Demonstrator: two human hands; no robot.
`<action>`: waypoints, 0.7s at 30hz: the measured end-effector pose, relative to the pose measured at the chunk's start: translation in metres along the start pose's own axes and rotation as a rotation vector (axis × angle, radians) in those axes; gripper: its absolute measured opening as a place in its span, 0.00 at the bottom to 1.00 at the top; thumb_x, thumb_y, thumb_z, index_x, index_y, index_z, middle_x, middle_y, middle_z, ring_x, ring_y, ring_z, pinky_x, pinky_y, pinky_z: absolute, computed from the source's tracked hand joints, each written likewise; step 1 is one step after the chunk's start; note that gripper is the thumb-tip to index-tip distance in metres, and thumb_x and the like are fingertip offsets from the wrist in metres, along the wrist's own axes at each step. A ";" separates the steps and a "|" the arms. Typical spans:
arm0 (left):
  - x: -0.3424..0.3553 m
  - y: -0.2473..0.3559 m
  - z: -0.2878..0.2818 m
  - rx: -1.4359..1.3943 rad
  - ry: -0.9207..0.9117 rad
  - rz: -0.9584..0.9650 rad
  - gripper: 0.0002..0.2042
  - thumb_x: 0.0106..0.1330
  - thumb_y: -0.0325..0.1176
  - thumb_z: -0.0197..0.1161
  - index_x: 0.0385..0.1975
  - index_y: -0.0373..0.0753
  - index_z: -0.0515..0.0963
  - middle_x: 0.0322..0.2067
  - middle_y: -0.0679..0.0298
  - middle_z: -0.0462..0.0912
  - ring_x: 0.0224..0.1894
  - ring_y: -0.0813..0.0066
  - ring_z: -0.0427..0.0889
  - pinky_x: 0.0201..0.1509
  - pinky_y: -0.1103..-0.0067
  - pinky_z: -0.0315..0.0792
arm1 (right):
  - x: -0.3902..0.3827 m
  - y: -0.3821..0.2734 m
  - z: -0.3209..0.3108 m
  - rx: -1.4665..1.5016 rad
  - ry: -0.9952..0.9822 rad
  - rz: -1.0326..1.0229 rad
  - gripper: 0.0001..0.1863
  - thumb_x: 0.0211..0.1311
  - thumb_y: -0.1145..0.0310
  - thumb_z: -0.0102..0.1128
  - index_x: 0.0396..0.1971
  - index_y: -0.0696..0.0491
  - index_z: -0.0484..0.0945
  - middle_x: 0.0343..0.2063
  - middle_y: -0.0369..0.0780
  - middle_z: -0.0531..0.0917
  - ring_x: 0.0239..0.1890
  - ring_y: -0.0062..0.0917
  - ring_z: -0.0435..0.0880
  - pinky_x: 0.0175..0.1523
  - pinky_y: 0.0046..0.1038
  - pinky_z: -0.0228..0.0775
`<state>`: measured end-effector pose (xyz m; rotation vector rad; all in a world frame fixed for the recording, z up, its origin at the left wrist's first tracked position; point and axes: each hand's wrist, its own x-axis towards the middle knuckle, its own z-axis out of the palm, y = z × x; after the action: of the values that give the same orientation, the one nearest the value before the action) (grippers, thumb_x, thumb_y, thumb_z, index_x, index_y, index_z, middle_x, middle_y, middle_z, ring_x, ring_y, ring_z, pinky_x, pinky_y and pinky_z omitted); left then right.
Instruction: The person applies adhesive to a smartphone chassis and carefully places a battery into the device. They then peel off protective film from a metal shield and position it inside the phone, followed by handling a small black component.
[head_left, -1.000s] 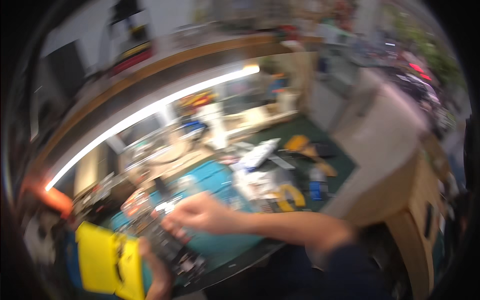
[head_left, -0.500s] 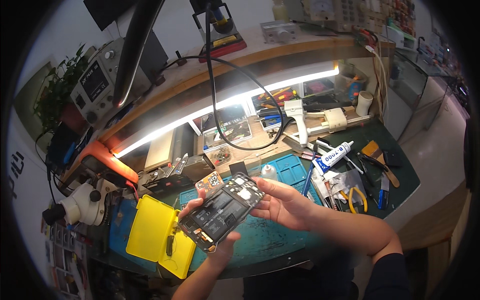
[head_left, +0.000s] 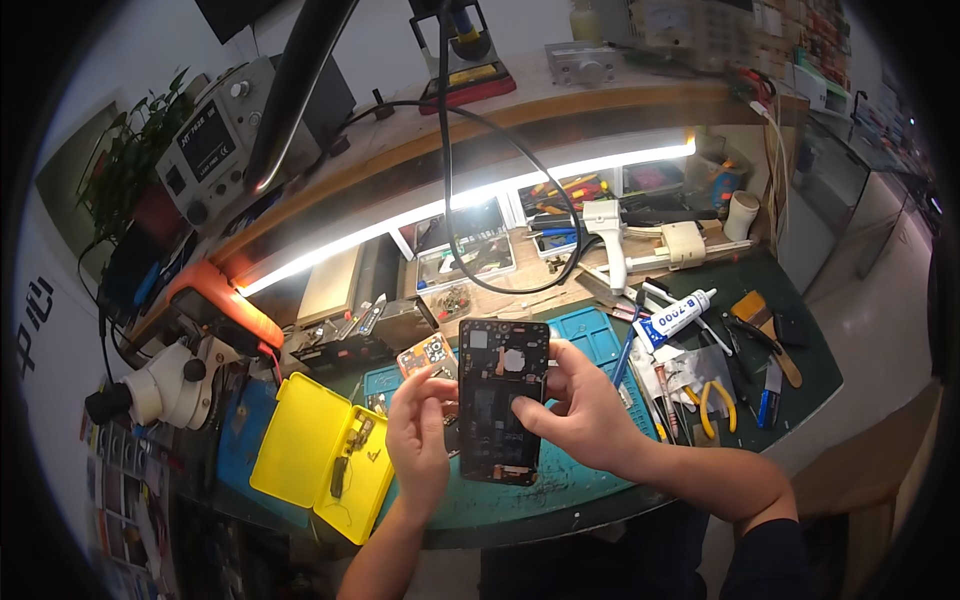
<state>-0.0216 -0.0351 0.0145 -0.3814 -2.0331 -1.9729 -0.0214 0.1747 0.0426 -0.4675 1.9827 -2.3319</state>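
An opened black phone (head_left: 492, 450), its internal parts exposed, stands long side up-down in the middle of the view, gripped by my right hand (head_left: 585, 420) with the thumb across its face. My left hand (head_left: 420, 450) is just left of the phone with loosely bent, open fingers. Behind them a small orange-and-white circuit part (head_left: 420, 355) rests by a blue silicone work mat (head_left: 590, 330). An open yellow case (head_left: 295, 440) holding small parts lies left of my left hand.
A white microscope (head_left: 160, 390) and orange-framed device (head_left: 240, 325) are at the left. Glue tube (head_left: 680, 315), yellow-handled pliers (head_left: 718, 415) and scattered tools cover the mat's right. A white glue gun (head_left: 610, 240), trays of tools and a looping black cable (head_left: 448, 200) stand at the back.
The blurred view has steadied. The phone has turned from tilted to straight, its inner side still showing. My left hand has released it and moved slightly left; my right thumb now lies across it.
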 end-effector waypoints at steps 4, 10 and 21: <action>-0.002 0.002 0.001 -0.073 -0.241 -0.034 0.25 0.71 0.40 0.63 0.59 0.29 0.68 0.47 0.59 0.80 0.49 0.75 0.80 0.53 0.80 0.75 | -0.001 0.010 0.002 -0.328 0.035 -0.037 0.28 0.57 0.66 0.66 0.55 0.62 0.69 0.30 0.48 0.85 0.32 0.34 0.87 0.38 0.31 0.77; -0.005 0.007 0.007 -0.119 -0.222 -0.276 0.13 0.67 0.24 0.66 0.48 0.31 0.74 0.44 0.61 0.84 0.47 0.80 0.81 0.53 0.81 0.75 | -0.001 0.006 0.004 -0.429 0.025 -0.076 0.25 0.58 0.67 0.65 0.53 0.60 0.70 0.30 0.48 0.85 0.34 0.40 0.87 0.38 0.36 0.76; 0.002 0.019 -0.014 -0.122 -0.368 -0.534 0.08 0.69 0.28 0.64 0.43 0.31 0.79 0.41 0.61 0.86 0.42 0.79 0.84 0.47 0.79 0.80 | 0.006 -0.001 -0.007 -0.406 -0.101 0.037 0.28 0.58 0.67 0.66 0.56 0.63 0.70 0.30 0.46 0.86 0.30 0.29 0.86 0.35 0.29 0.75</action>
<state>-0.0162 -0.0487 0.0332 -0.2575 -2.4429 -2.5006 -0.0285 0.1807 0.0442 -0.5471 2.3912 -1.8396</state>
